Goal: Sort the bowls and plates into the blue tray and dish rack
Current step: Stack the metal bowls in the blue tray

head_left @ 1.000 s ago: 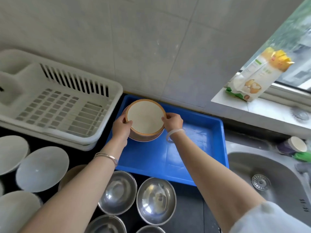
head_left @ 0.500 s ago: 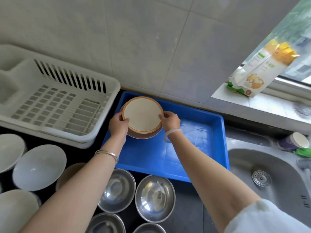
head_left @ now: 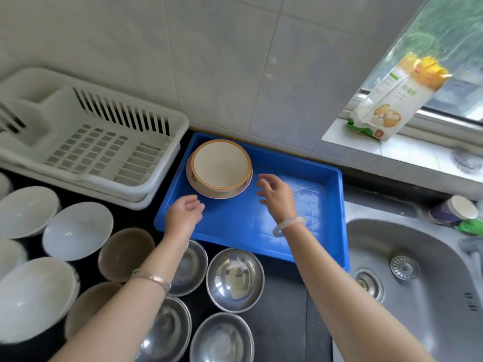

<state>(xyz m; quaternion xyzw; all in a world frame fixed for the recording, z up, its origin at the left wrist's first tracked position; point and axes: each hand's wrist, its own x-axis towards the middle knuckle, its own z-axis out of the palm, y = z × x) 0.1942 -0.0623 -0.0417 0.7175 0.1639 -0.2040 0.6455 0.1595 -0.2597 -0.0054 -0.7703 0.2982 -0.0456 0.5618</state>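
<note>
In the tray's far left corner: the cream bowl (head_left: 220, 165) sits mouth-up on a pink-rimmed plate (head_left: 217, 192), both resting on the floor of the blue tray (head_left: 300, 231).
Grip, left: your left hand (head_left: 183, 218) is released, fingers loosely curled, just near the plate's front edge and not touching it.
Grip, right: your right hand (head_left: 277, 195) is also released, fingers spread, just beside the bowl's right side and apart from it.
Step in hand: this pair looks placed; I judge the set-down finished.
Dish rack: the white rack (head_left: 104, 142) to the left holds nothing you can see.
Worktop: steel bowls (head_left: 235, 279), white bowls (head_left: 77, 229) and brown bowls (head_left: 125, 253) wait in front of tray and rack.
Next move: draw both hands toward you, pick one waiting bowl by its rim, and carry it clear of its neighbours.
</note>
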